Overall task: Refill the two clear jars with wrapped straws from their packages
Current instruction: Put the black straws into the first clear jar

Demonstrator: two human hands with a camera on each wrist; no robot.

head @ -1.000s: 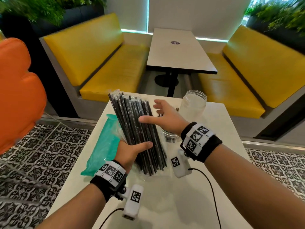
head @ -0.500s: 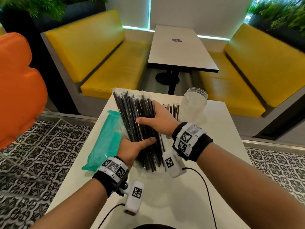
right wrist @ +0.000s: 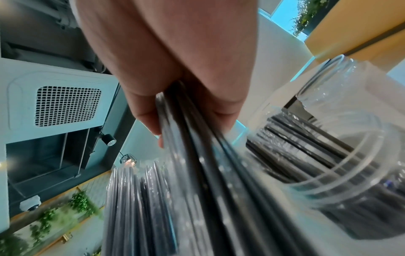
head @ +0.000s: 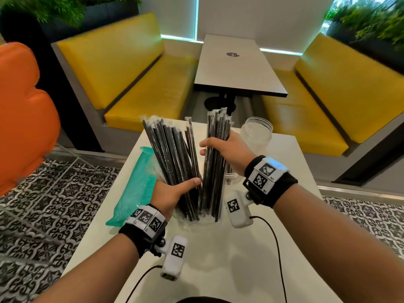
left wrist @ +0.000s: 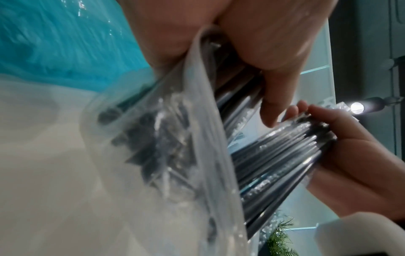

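My left hand (head: 175, 193) grips a clear package of black wrapped straws (head: 170, 149) near its bottom, holding it upright over the white table (head: 218, 259). My right hand (head: 220, 147) holds a separate bundle of black straws (head: 215, 162), pulled apart to the right while its lower ends stay in the bag. An empty clear jar (head: 256, 134) stands at the table's far right. A nearer jar (right wrist: 328, 164) with several black straws sits beside my right hand, mostly hidden in the head view. In the left wrist view the bag (left wrist: 175, 155) and the bundle (left wrist: 285, 155) show.
A teal package of straws (head: 135, 184) lies on the table's left side. Yellow benches (head: 153, 88) and another table (head: 236, 66) stand beyond. An orange chair (head: 21, 110) is at the left. Wrist-camera cables trail over the near table.
My right hand went from reaching over the package to gripping a bundle of straws and has pulled it up and to the right, away from the rest. The left hand tilted the package more upright.
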